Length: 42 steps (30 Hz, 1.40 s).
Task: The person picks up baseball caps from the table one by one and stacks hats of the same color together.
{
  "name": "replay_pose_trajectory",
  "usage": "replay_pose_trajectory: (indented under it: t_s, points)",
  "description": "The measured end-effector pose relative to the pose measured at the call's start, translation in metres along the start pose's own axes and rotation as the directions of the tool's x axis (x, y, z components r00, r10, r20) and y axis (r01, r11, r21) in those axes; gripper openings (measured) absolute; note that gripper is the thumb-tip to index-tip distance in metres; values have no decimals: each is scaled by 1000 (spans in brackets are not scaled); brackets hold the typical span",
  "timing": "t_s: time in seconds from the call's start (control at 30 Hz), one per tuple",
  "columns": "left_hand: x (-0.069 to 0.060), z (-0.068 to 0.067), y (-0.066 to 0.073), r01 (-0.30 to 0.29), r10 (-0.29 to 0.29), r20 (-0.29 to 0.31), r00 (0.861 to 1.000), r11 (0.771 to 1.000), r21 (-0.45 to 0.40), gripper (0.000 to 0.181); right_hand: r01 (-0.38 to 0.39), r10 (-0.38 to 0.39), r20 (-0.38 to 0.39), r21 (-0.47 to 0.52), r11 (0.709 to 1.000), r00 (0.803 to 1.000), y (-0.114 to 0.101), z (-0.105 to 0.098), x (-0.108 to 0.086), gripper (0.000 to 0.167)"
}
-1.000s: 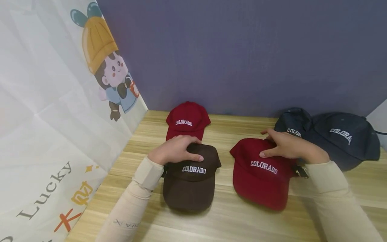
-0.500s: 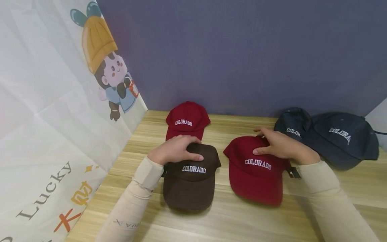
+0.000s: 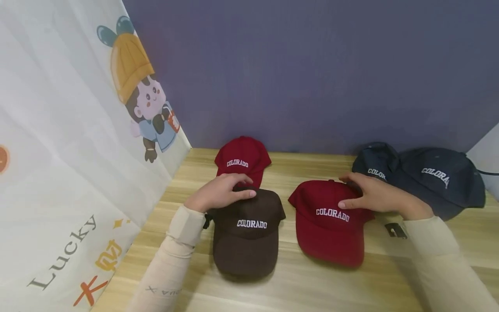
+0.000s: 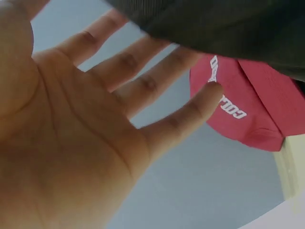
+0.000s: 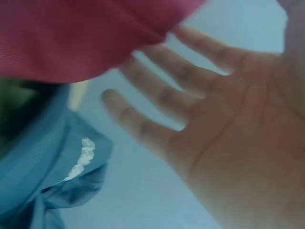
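Observation:
A brown cap [image 3: 246,255] lettered COLORADO lies brim toward me on the table. My left hand [image 3: 218,196] is at its crown, thumb over the top; the left wrist view shows spread, nearly straight fingers [image 4: 162,126] beside the cap's dark edge. To the right lies a red cap [image 3: 329,245] with the same lettering. Along its right side is my right hand [image 3: 380,195], thumb by the crown. Extended fingers [image 5: 157,95] reach the red cloth's edge in the right wrist view. Whether either hand still touches its cap, I cannot tell.
Behind the brown cap sits another red cap [image 3: 255,151], partly covered. Two navy caps, a left one [image 3: 372,154] and a right one [image 3: 429,186], lie together at the back right. A grey-blue panel [image 3: 304,78] closes the back; a printed white sheet [image 3: 58,143] hangs at left.
The right-hand red cap slid slightly left with my right hand, which has since shifted back right along it. My left hand's thumb has risen off the brown crown. The head view tilted slightly.

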<state>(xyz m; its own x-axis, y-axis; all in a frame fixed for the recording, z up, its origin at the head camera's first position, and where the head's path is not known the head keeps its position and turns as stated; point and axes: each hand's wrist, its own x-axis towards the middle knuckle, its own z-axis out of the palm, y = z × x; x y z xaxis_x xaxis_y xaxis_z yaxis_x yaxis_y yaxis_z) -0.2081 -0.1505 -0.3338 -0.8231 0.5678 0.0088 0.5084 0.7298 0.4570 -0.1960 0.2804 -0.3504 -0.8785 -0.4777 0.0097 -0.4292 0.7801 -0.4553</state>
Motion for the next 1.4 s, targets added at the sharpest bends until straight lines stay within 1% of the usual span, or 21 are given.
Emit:
replay_pose_trajectory:
  t_s: [0.1,0.17,0.27,0.37,0.43,0.53,0.67,0.7,0.73,0.77,0.83,0.93,1.0,1.07,1.17,1.27,1.33,1.4]
  points:
    - [-4,-5,-12,32,-34,-62,998,999,-33,40,4,-5,-44,-13,1000,999,8,7,-8,85]
    - [-6,-10,-21,70,-74,-110,991,997,-35,38,-1,0,-64,-18,1000,998,14,10,-12,86]
    - [-8,-16,-38,135,-142,-165,976,990,-50,36,-21,18,-78,-28,999,997,22,12,-18,86]
    - [-5,-19,-61,204,-214,-193,958,976,-73,31,-24,21,-82,-33,999,996,29,14,-21,84]
    - [0,-19,-76,247,-260,-201,945,965,-84,26,-25,23,-84,-33,999,996,30,14,-22,82]
    - [11,-16,-98,307,-320,-213,923,947,-94,22,-33,31,-80,-31,999,996,30,15,-21,78]
    - [26,-12,-124,388,-405,-214,889,914,-118,25,-53,52,-57,-13,999,997,28,16,-18,77]
    - [29,-12,-129,407,-424,-207,881,905,-123,27,-51,51,-51,-6,999,997,28,16,-17,77]
    - [33,-11,-134,430,-449,-207,869,893,-134,27,-48,48,-45,-1,999,998,28,16,-17,77]
    - [37,-11,-138,449,-470,-198,860,882,-147,29,-51,51,-40,1,999,998,28,16,-16,77]
    - [43,-12,-145,476,-499,-184,847,865,-158,33,-43,43,-33,6,999,999,29,16,-16,76]
    - [52,-13,-151,515,-537,-164,827,842,-163,41,-35,35,-33,1,999,999,31,17,-16,74]
    - [56,-14,-153,527,-548,-144,824,835,-157,46,-31,31,-32,2,1000,999,32,17,-15,73]
    - [62,-14,-155,534,-549,-137,825,835,-132,50,-33,33,-32,-3,999,999,32,18,-15,72]
    - [70,-13,-157,541,-552,-119,825,833,-116,55,-35,35,-34,-1,999,999,33,19,-14,71]
    - [75,-12,-161,558,-568,-97,817,822,-112,60,-31,31,-39,-4,1000,999,33,20,-14,69]
    - [78,-10,-165,569,-581,-76,810,811,-135,62,-30,30,-42,-7,1000,999,33,21,-14,69]
    - [82,-9,-168,571,-583,-62,810,809,-137,62,-25,24,-44,-11,1000,999,34,21,-13,68]
